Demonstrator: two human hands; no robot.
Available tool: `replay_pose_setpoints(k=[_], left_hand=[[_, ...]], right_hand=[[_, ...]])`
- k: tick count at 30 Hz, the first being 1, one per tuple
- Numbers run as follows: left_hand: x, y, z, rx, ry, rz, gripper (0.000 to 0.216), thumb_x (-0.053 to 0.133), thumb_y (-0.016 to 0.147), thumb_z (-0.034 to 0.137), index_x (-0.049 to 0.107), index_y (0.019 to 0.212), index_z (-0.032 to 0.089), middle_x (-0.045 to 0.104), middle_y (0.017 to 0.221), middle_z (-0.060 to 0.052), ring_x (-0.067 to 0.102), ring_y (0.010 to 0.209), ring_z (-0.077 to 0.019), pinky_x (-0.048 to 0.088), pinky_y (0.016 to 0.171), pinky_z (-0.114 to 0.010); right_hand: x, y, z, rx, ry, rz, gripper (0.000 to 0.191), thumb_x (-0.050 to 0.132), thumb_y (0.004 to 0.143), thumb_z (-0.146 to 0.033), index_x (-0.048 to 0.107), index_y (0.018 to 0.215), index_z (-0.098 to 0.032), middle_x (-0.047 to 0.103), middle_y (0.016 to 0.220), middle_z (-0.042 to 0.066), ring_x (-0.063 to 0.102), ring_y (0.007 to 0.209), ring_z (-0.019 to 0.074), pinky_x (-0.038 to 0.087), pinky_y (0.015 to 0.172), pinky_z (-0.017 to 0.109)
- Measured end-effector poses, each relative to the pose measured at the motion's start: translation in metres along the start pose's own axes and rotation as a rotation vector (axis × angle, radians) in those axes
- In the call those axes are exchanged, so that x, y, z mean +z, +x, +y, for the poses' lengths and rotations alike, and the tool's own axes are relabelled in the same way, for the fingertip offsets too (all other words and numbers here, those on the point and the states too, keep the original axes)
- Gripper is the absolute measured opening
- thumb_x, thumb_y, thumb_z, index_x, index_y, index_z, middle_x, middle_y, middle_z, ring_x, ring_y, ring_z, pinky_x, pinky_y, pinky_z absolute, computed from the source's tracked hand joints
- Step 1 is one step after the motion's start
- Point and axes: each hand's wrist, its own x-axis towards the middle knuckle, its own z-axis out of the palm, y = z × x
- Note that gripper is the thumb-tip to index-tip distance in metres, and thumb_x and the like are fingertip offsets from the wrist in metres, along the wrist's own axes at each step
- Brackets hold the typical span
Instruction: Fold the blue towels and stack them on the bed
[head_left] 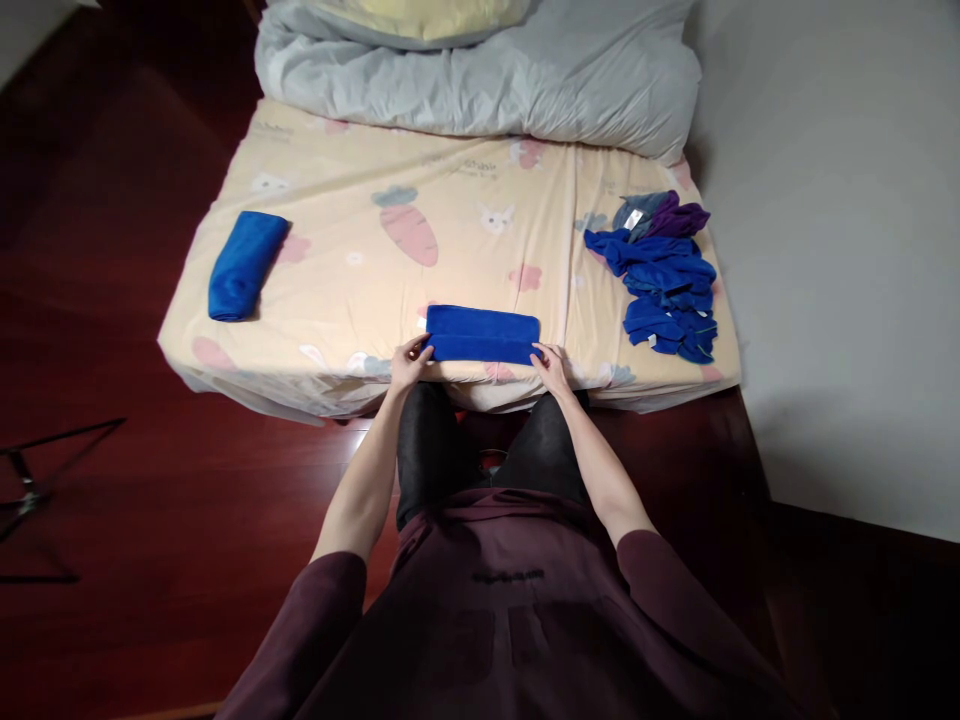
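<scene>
Blue cloth (483, 335) lay flat at the bed's (337, 285) near edge, long axis left to right. Left hand (409, 364) pinched its left end, right hand (553, 370) its near right corner; cloth spanned between them, neither clearly nearer.

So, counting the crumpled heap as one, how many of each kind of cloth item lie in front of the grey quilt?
Flat blue cloth: 1
Blue bundle: 1
Crumpled heap: 1 (its separate pieces overlap too much to count)
Total: 3
</scene>
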Motion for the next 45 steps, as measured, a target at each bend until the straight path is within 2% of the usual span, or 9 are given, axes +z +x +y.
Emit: replay_pose_setpoints(k=[5,10,16,20,23,29,33,38,45], left_hand=[[-0.004,-0.001,-0.001,0.106,0.035,-0.082,0.066,0.082,0.067,0.037,0.072,0.129,0.017,0.073,0.126,-0.015,0.070,0.104,-0.0286,0.057,0.095,-0.043],[0.000,0.001,-0.004,0.136,-0.013,-0.091,0.046,0.069,0.071,0.032,0.073,0.114,0.016,0.071,0.132,-0.018,0.067,0.122,-0.0317,0.054,0.104,-0.045],[0.001,0.000,-0.005,0.064,-0.119,-0.035,0.037,0.071,0.077,0.043,0.073,0.103,0.018,0.072,0.131,-0.017,0.071,0.103,-0.0261,0.059,0.085,-0.037],[-0.001,-0.003,0.000,0.023,-0.168,-0.021,0.038,0.073,0.077,0.047,0.072,0.103,0.020,0.072,0.131,-0.016,0.069,0.098,-0.0228,0.058,0.082,-0.034],[-0.002,-0.004,0.003,-0.033,-0.164,-0.002,0.041,0.071,0.080,0.052,0.069,0.106,0.019,0.075,0.116,-0.013,0.067,0.093,-0.0203,0.055,0.077,-0.030],[-0.001,-0.001,0.000,-0.092,-0.121,0.039,0.045,0.072,0.082,0.059,0.064,0.103,0.020,0.067,0.088,-0.005,0.061,0.077,-0.0160,0.051,0.070,-0.027],[0.003,0.002,0.000,-0.063,-0.145,0.074,0.043,0.070,0.086,0.058,0.063,0.100,0.019,0.068,0.092,-0.007,0.065,0.088,-0.0187,0.054,0.084,-0.032],[0.005,0.003,0.000,-0.071,-0.137,0.106,0.045,0.068,0.088,0.063,0.061,0.096,0.019,0.067,0.088,-0.007,0.064,0.087,-0.0198,0.053,0.085,-0.034],[0.004,0.007,-0.001,-0.098,-0.005,0.147,0.051,0.061,0.089,0.071,0.059,0.085,0.021,0.061,0.075,-0.003,0.058,0.077,-0.0197,0.051,0.077,-0.033]], right_hand=[[-0.001,-0.001,0.002,-0.011,-0.023,-0.059,0.066,0.077,0.083,-0.046,0.065,0.143,-0.023,0.056,0.130,0.013,0.062,0.115,0.0264,0.057,0.104,0.041],[-0.002,0.002,-0.001,-0.009,-0.041,-0.064,0.063,0.066,0.083,-0.022,0.064,0.146,-0.026,0.058,0.129,0.012,0.060,0.122,0.0268,0.056,0.108,0.042],[-0.003,0.005,-0.003,0.060,-0.013,-0.047,0.054,0.060,0.083,-0.018,0.071,0.135,-0.023,0.058,0.123,0.012,0.064,0.106,0.0240,0.061,0.095,0.041],[-0.004,0.008,-0.005,0.082,0.047,0.024,0.037,0.065,0.083,-0.025,0.076,0.118,-0.018,0.058,0.128,0.016,0.061,0.121,0.0266,0.059,0.099,0.039],[-0.005,0.010,-0.009,0.102,0.116,0.029,0.027,0.068,0.086,-0.038,0.076,0.103,-0.018,0.060,0.132,0.017,0.059,0.128,0.0280,0.057,0.101,0.039],[-0.007,0.009,-0.015,0.174,0.204,0.000,0.047,0.063,0.084,-0.067,0.068,0.092,-0.021,0.069,0.102,0.009,0.065,0.104,0.0242,0.056,0.090,0.035],[-0.008,0.007,-0.016,0.195,0.151,-0.004,0.051,0.061,0.083,-0.073,0.049,0.072,-0.025,0.053,0.072,-0.001,0.055,0.074,0.0173,0.051,0.072,0.029],[-0.008,0.007,-0.022,0.173,0.140,-0.002,0.058,0.057,0.084,-0.077,0.038,0.067,-0.026,0.040,0.068,-0.003,0.047,0.069,0.0149,0.046,0.067,0.027],[-0.004,0.006,-0.028,0.213,0.144,-0.001,0.061,0.057,0.081,-0.082,0.047,0.066,-0.025,0.044,0.065,-0.002,0.049,0.070,0.0168,0.047,0.068,0.028]])
